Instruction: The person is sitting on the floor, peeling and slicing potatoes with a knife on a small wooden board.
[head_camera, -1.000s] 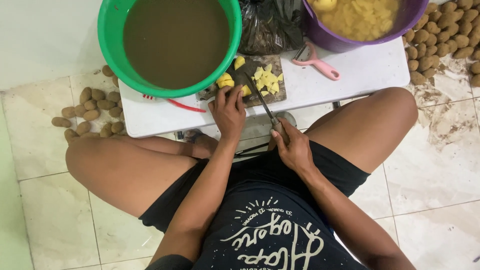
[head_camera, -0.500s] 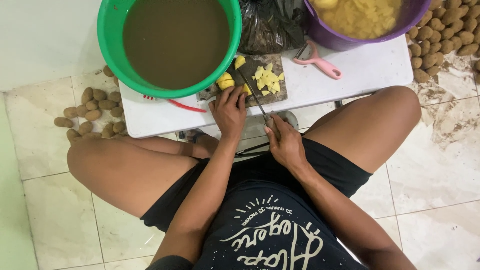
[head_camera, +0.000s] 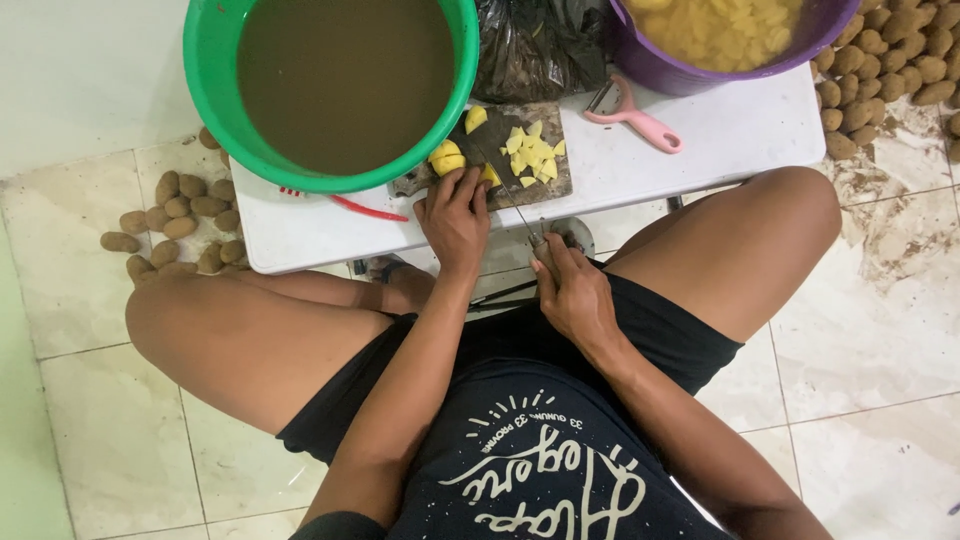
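White table (head_camera: 700, 150): right hand (head_camera: 575, 290) closed around knife (head_camera: 515, 205), left hand (head_camera: 455, 215) steadying potato (head_camera: 447, 158).

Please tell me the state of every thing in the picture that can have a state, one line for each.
Left hand: pressing a potato piece on the cutting board.
Right hand: closed on the knife.
Potato piece: peeled, partly cut.
Green basin: full of brown water.
Purple basin: holds cut potato.
Pink peeler: lying unused.

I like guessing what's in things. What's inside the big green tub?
The green tub is filled with murky brown water. Nothing shows above the surface. The water is too cloudy to see through, so anything lying at the bottom is hidden.
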